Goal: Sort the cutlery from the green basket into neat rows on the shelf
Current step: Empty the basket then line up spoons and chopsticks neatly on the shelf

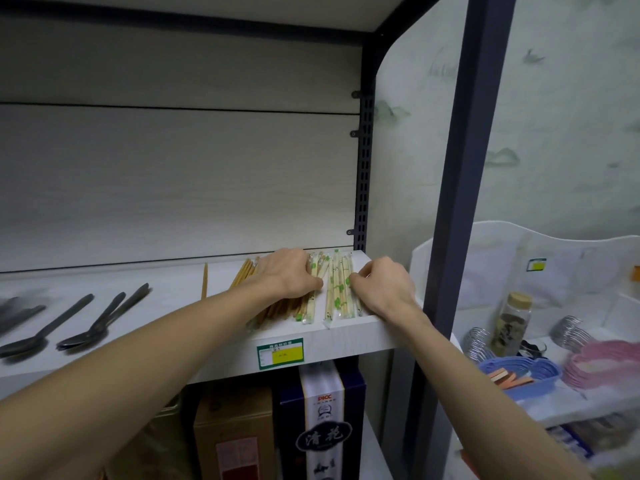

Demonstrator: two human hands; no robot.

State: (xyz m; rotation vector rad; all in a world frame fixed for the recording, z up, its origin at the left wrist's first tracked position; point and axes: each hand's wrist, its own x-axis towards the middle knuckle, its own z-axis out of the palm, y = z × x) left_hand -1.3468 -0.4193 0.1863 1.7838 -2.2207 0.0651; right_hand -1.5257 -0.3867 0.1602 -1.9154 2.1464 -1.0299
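Shelf (pixel 346 336), white board, front edge nearest; a green-and-yellow price label (pixel 280 353) is stuck to the edge below the hands.

Wrapped chopsticks (pixel 337 289), clear sleeves with green print, lie at the right end of the shelf, lengthwise near to far, roughly parallel.

Right hand (pixel 384 284), on the right flank of the wrapped chopsticks; fingers curled, tips apparently pinching or nudging the outermost sleeve. Whether it truly grips one, I cannot tell.

Left hand (pixel 292 273), palm down on the boundary between the wrapped chopsticks and the bare wooden chopsticks (pixel 247 273) to their left; fingers bent over the sleeves, pressing rather than lifting.

Single chopstick (pixel 204 280), apart, left of the wooden bundle.

Dark spoons (pixel 86 323), laid out further left, bowls toward the near edge; more dark pieces blurred at the far left.

Green basket: not in view.

Step in hand, by judgement: squaring up the chopstick row, both hands closing it from either side. Next move calls for evening the near ends against the shelf edge and keeping the wrapped and bare kinds separate.
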